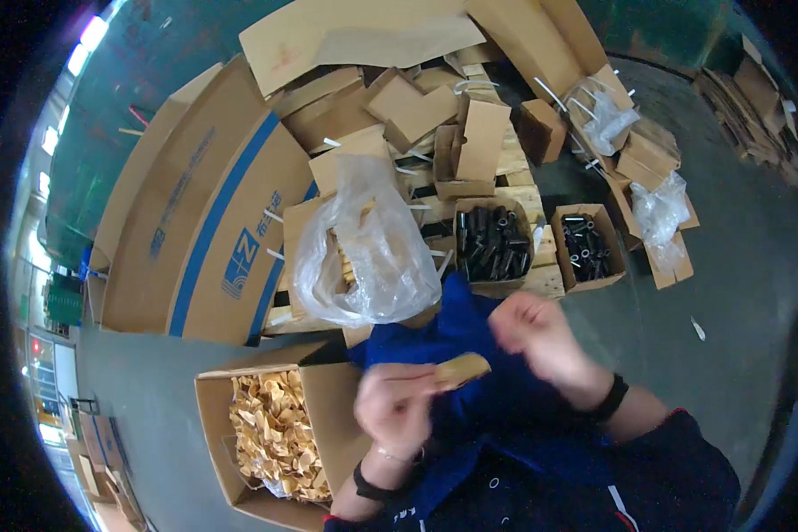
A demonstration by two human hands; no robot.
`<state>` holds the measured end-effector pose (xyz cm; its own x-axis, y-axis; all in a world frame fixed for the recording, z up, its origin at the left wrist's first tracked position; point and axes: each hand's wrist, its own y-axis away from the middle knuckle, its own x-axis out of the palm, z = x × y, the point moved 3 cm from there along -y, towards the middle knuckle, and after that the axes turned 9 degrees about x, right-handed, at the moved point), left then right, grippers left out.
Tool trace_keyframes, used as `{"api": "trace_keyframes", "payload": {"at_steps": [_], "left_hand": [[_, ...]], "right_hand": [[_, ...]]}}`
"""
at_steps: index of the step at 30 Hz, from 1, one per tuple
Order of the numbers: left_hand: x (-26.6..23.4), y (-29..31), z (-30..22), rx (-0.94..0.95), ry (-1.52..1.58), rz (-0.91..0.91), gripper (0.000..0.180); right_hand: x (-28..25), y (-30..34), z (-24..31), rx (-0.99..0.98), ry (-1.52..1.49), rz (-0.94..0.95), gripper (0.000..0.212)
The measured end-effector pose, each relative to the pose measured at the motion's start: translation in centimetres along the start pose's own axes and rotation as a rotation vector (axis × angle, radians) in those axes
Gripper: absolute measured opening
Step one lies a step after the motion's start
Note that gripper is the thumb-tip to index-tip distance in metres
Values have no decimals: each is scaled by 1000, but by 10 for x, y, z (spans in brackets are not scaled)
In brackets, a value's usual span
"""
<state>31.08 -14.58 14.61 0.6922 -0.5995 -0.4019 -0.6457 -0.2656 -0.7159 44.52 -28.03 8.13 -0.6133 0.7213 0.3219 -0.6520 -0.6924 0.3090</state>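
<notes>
My left hand [394, 410] pinches a small curved piece of tan paper [464, 369] in front of my body, over my blue clothing. To its right, my right hand [537, 335] is raised with curled fingers. It is somewhat blurred, and I cannot make out anything in it. Just beyond the hands stands an open carton [493, 285] full of short black tubes [495, 241]. Lower left, a big open carton [206, 417] holds a heap of crumpled tan paper pieces [277, 434]. A clear plastic bag [363, 266] lies open ahead, with tan pieces inside.
A smaller carton [619, 269] of black tubes and rings stands at the right. Wooden pallets [514, 164] carry flattened and open boxes [481, 137]. A tall cardboard wall with a blue stripe [217, 222] rises at the left. Plastic wrap [661, 208] covers boxes at the far right.
</notes>
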Motion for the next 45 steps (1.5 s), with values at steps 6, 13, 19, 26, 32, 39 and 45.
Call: {"api": "trace_keyframes", "payload": {"at_steps": [6,13,19,26,32,39,45], "left_hand": [[-22,-14,6,-147,372,-246,17],[3,-4,14,-355,823,-38,12],[13,-11,9,-582,889,15,16],[11,2,13,-692,624,474,19],[11,-1,11,-599,542,529,15],[11,-11,7,-426,215,593,11],[14,-13,8,-394,101,582,10]], "right_hand": [[-37,0,4,63,59,-76,13],[37,22,44,-326,618,404,33],[44,26,44,-387,938,336,30],[38,24,40,-467,1036,189,26],[35,23,33,-442,973,180,25],[33,21,31,-472,1058,136,25],[31,20,26,-443,1055,135,26]]}}
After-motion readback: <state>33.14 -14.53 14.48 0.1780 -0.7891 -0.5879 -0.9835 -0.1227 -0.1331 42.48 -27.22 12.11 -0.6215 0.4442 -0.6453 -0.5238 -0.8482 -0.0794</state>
